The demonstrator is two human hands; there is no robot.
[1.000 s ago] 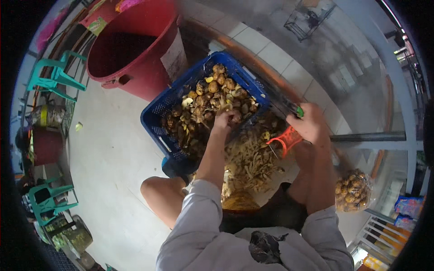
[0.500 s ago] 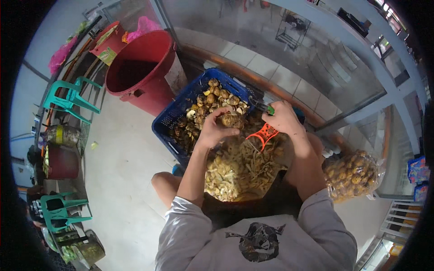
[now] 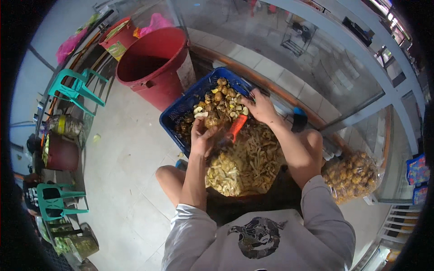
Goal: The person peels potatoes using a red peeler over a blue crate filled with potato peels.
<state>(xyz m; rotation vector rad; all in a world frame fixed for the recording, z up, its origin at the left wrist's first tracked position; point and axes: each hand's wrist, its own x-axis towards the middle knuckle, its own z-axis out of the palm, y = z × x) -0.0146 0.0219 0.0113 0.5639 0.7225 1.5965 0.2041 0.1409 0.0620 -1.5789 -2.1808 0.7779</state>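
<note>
though partly blurred, orange tool (image 3: 238, 126) between both hands (image 3: 202, 137) (image 3: 263, 109)

The right fingers (image 3: 258, 101) have moved over the blue crate (image 3: 177, 108); the orange peeler (image 3: 237, 127) has swung left.

Light grey T-shirt (image 3: 307, 226) with a dark chest print (image 3: 258, 237), dark shorts (image 3: 280, 196), bare hands.
The T-shirt is plain, pale cloth, its loose left sleeve (image 3: 192, 226) and right sleeve (image 3: 323, 205) ending around the elbows in wide, creased openings. The print is a rounded patch in black and dark grey, broken by paler areas, with a pointed, horn-like tip to each side; seen from above and bent by the lens, it may be an animal's head. The left hand (image 3: 202, 139), right hand (image 3: 262, 107) and both forearms are uncovered, as are the knees beyond the dark cloth of the shorts.
</note>
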